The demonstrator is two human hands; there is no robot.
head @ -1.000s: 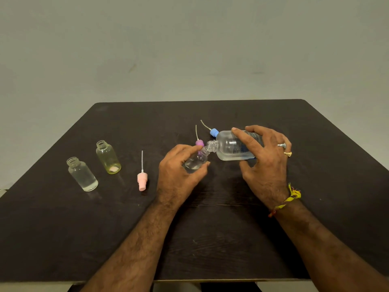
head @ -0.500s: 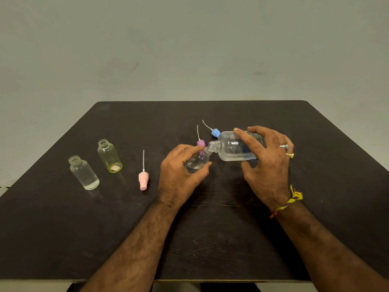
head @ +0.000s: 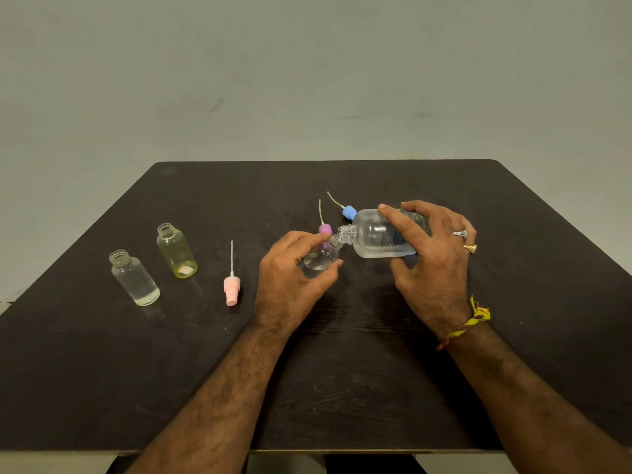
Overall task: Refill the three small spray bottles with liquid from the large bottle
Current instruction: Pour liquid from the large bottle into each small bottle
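My right hand (head: 434, 265) grips the large clear bottle (head: 372, 234), tipped on its side with its open neck pointing left. That neck meets the mouth of a small clear spray bottle (head: 319, 258), which my left hand (head: 290, 275) holds tilted between thumb and fingers. Two more small bottles stand uncapped at the left: a clear one (head: 135, 278) and a yellowish one (head: 177, 251).
Three spray tops with dip tubes lie on the dark table (head: 342, 388): a pink one (head: 232, 289) left of my left hand, a purple one (head: 325, 229) and a blue one (head: 349, 212) behind the bottles. A plain wall rises beyond the table.
Both hands and the two touching bottles hold nearly the same pose. The standing bottles and the spray tops have not moved.
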